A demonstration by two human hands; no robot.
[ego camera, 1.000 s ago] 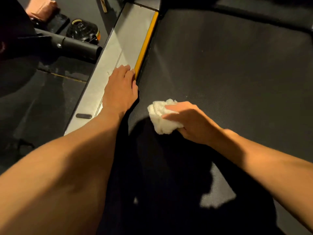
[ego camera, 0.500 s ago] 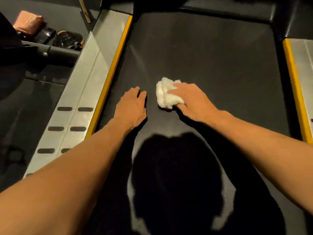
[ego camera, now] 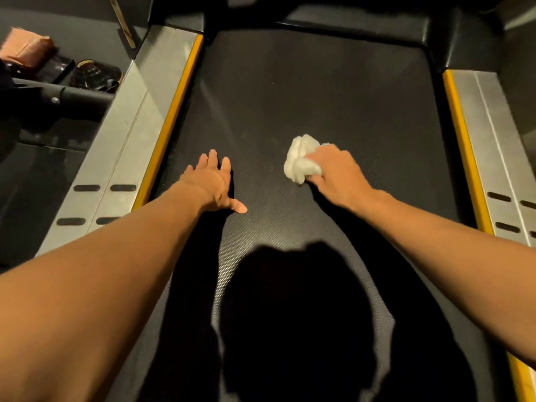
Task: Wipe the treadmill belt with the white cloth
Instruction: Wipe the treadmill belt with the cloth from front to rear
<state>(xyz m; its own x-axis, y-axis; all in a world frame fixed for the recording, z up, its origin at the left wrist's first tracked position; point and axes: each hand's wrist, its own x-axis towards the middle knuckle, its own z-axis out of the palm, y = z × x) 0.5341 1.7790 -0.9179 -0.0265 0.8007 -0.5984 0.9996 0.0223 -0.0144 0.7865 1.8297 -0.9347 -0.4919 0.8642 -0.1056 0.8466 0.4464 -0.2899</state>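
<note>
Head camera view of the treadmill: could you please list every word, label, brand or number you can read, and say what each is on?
None can be read.
Black textured treadmill belt: no print.
Silver metal side rails with yellow edge strips: only dark oval slots, no lettering.
Dark round container with a gold rim on the floor: too dim and blurred to tell.
Crumpled white cloth in the right hand: unmarked.

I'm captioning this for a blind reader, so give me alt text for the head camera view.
A person's right hand presses a bunched white cloth onto a black treadmill belt, while the left hand rests flat and open on the belt nearer the left side rail. Yellow-edged metal rails run along both sides.
</note>
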